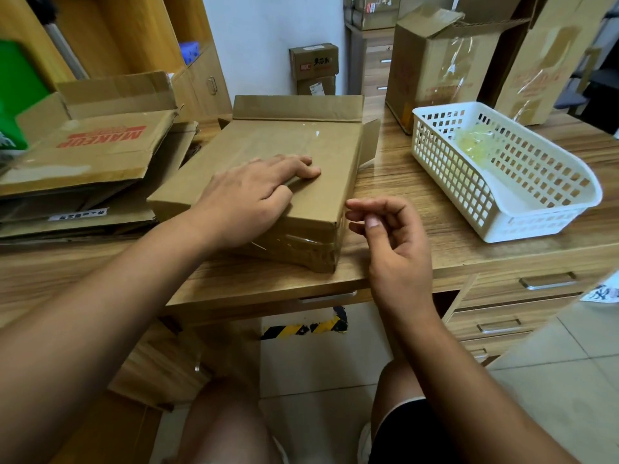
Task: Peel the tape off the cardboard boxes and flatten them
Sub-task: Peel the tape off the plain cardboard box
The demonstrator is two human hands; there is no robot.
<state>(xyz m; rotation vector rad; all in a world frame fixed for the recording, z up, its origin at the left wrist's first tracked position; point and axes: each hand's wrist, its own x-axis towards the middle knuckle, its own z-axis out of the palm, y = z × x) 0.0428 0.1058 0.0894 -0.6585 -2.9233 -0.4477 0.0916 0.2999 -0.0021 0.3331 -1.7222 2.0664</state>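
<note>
A brown cardboard box (284,145) lies on the wooden desk (418,202) in front of me, its far flaps open and clear tape (294,244) still wrapped round its near end. My left hand (254,195) rests flat on the box's top, fingers straight. My right hand (395,236) hovers just beside the box's near right corner, fingers loosely curled and thumb close to the fingertips. Whether a strip of clear tape sits between them I cannot tell.
A stack of flattened cardboard boxes (87,155) lies at the left. A white plastic basket (542,209) holding crumpled clear tape (475,145) stands at the right. Taller taped boxes (435,68) stand behind it. Desk drawers (519,306) are below right.
</note>
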